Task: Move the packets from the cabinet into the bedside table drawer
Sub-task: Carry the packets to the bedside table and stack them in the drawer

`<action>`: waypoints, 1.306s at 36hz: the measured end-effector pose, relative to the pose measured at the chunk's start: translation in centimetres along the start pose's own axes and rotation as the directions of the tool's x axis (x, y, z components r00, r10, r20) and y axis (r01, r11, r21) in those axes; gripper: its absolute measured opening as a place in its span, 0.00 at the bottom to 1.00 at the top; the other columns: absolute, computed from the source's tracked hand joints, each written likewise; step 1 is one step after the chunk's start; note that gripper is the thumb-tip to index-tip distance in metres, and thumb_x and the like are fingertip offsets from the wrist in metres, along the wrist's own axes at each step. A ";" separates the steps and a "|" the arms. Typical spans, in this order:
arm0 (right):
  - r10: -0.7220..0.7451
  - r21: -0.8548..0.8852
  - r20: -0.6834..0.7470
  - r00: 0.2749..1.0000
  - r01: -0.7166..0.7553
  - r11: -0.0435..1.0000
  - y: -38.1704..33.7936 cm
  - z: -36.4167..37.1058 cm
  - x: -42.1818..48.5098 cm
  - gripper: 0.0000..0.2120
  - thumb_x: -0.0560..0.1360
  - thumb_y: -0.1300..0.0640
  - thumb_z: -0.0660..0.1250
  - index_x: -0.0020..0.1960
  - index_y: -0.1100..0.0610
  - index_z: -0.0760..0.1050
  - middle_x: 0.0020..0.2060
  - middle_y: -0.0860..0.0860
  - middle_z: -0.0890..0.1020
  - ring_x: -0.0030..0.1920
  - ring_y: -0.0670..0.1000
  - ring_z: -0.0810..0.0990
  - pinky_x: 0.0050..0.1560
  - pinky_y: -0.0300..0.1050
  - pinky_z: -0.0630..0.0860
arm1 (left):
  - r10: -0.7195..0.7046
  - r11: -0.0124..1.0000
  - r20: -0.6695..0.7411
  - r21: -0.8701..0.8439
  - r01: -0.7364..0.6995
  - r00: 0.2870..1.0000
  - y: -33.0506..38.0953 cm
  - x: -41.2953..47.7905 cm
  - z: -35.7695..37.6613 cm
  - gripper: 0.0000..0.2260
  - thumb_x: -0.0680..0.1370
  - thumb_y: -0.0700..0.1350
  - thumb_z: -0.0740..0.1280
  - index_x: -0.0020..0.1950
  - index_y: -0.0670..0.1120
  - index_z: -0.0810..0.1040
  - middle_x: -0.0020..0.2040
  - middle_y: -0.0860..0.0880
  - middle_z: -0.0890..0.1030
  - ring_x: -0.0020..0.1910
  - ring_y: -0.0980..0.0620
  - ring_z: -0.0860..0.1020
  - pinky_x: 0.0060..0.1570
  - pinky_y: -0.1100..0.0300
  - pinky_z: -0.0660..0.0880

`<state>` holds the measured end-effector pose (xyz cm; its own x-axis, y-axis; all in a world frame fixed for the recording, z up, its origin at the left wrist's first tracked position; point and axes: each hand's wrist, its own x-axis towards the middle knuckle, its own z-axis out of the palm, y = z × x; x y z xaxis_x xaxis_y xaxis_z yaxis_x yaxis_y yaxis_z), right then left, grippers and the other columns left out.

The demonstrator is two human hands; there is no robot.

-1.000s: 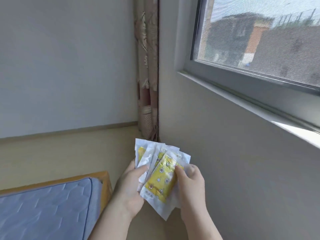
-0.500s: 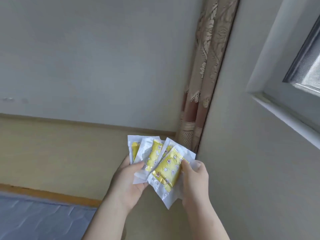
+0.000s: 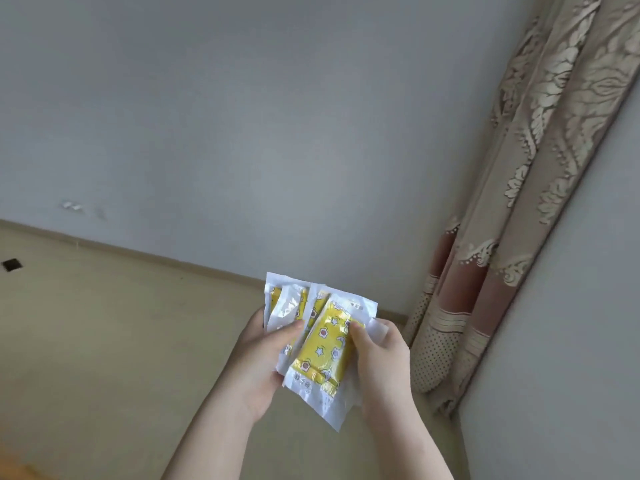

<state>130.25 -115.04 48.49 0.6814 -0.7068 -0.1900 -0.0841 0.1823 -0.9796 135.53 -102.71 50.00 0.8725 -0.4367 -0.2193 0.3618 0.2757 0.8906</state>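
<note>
Wide grey wall (image 3: 242, 133) fills the top and left, plain apart from a couple of pale scuffs low on its left side. Below it a thin trim line (image 3: 138, 252) slants down to the right, and under that spreads a broad beige surface (image 3: 104, 358); floor or lower wall, I cannot tell, but it is open on the left and below the arms. On the right, a patterned beige-and-rust curtain (image 3: 519, 237) hangs on a slant down into the corner, its hem just beside a second pale wall (image 3: 571, 341) that closes off the right edge. Both bare forearms come up from the bottom. The left hand (image 3: 263, 358) grips a fan of yellow-and-white packets (image 3: 322, 348), thumb laid across their faces and fingers curled behind. The right hand (image 3: 381, 358) pinches the front packet (image 3: 325, 355) at its right edge, thumb on top. The packets are held in the air between the two hands, well clear of wall and curtain. A small dark square (image 3: 12, 264) sits at the far left, and a blurred orange edge (image 3: 20, 472) shows in the bottom left corner.
</note>
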 end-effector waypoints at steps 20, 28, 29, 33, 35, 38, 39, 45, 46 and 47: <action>-0.080 -0.188 0.349 0.934 0.153 0.970 -2.9 16.3 30.4 0.05 0.76 0.57 0.64 0.42 0.54 0.71 0.40 0.52 0.80 0.43 0.53 0.80 0.46 0.51 0.77 | 0.126 0.984 -0.297 -0.084 -0.157 0.947 4.1 27.3 -1.9 0.19 0.67 0.35 0.68 0.58 0.44 0.79 0.52 0.42 0.83 0.47 0.44 0.83 0.37 0.54 0.80; 0.009 -0.208 0.523 0.852 0.117 0.971 -0.8 29.9 32.8 0.04 0.75 0.58 0.65 0.42 0.55 0.71 0.40 0.51 0.79 0.43 0.52 0.79 0.48 0.51 0.76 | 0.136 0.966 -0.555 -0.109 -0.234 0.820 7.6 32.5 -11.6 0.14 0.75 0.33 0.65 0.60 0.41 0.77 0.53 0.40 0.83 0.51 0.38 0.81 0.48 0.46 0.79; 0.006 -0.212 0.542 0.840 0.129 0.969 -0.6 31.8 33.0 0.04 0.76 0.57 0.65 0.42 0.54 0.71 0.40 0.51 0.79 0.43 0.52 0.79 0.48 0.51 0.76 | 0.136 0.960 -0.589 -0.121 -0.253 0.797 8.2 33.4 -12.9 0.13 0.75 0.33 0.65 0.59 0.41 0.77 0.53 0.40 0.83 0.52 0.38 0.81 0.52 0.42 0.78; 0.003 -0.210 0.588 0.809 0.149 0.966 0.0 40.2 33.7 0.05 0.76 0.57 0.65 0.42 0.53 0.71 0.40 0.50 0.79 0.43 0.51 0.78 0.46 0.48 0.76 | 0.124 0.941 -0.691 -0.145 -0.305 0.712 11.6 36.5 -19.0 0.13 0.75 0.32 0.65 0.58 0.42 0.77 0.51 0.41 0.83 0.51 0.38 0.82 0.54 0.39 0.76; 0.015 -0.208 0.617 0.787 0.145 0.967 -0.4 44.9 33.8 0.06 0.76 0.56 0.65 0.41 0.53 0.70 0.40 0.50 0.78 0.41 0.49 0.77 0.43 0.45 0.74 | 0.121 0.935 -0.721 -0.147 -0.321 0.683 14.1 37.6 -22.5 0.12 0.74 0.32 0.66 0.56 0.42 0.77 0.51 0.41 0.84 0.50 0.39 0.82 0.52 0.40 0.77; 0.019 -0.199 0.661 0.750 0.151 0.968 -1.1 52.2 33.6 0.07 0.77 0.56 0.65 0.40 0.52 0.70 0.38 0.49 0.77 0.40 0.49 0.76 0.40 0.43 0.73 | 0.139 0.935 -0.763 -0.109 -0.337 0.632 18.3 38.5 -27.6 0.12 0.74 0.32 0.67 0.55 0.42 0.77 0.49 0.42 0.84 0.47 0.40 0.83 0.51 0.41 0.77; 0.016 -0.192 0.671 0.741 0.152 0.970 -1.4 54.7 33.4 0.07 0.77 0.56 0.64 0.40 0.52 0.69 0.38 0.48 0.77 0.40 0.49 0.76 0.40 0.43 0.72 | 0.151 0.934 -0.771 -0.094 -0.346 0.618 19.7 38.8 -29.4 0.12 0.73 0.32 0.67 0.56 0.42 0.77 0.49 0.42 0.84 0.47 0.40 0.83 0.52 0.40 0.77; 0.039 -0.190 0.736 0.675 0.151 0.970 -1.2 66.3 32.6 0.06 0.77 0.57 0.62 0.41 0.53 0.68 0.40 0.50 0.76 0.41 0.50 0.76 0.44 0.49 0.75 | 0.164 0.934 -0.803 -0.060 -0.353 0.573 24.8 41.0 -37.3 0.15 0.73 0.31 0.68 0.57 0.43 0.76 0.49 0.42 0.84 0.47 0.39 0.83 0.54 0.38 0.76; 0.044 -0.195 0.745 0.666 0.155 0.968 -0.9 68.1 32.6 0.07 0.77 0.56 0.62 0.41 0.53 0.68 0.40 0.50 0.76 0.41 0.50 0.77 0.45 0.50 0.76 | 0.164 0.934 -0.807 -0.059 -0.354 0.567 25.3 41.5 -38.4 0.15 0.73 0.31 0.68 0.57 0.44 0.77 0.49 0.43 0.84 0.47 0.40 0.83 0.53 0.39 0.77; 0.050 -0.202 0.755 0.654 0.160 0.966 -0.5 69.9 32.6 0.07 0.78 0.56 0.62 0.41 0.52 0.68 0.40 0.50 0.77 0.42 0.50 0.77 0.46 0.50 0.76 | 0.162 0.931 -0.817 -0.059 -0.359 0.553 25.8 42.0 -39.6 0.14 0.73 0.31 0.68 0.56 0.44 0.77 0.49 0.43 0.84 0.47 0.40 0.83 0.52 0.40 0.77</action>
<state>203.33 -90.38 47.32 0.9902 0.0632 -0.1242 -0.1194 -0.0754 -0.9900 194.48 -80.05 47.99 0.8097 0.5028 -0.3026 0.0426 0.4639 0.8848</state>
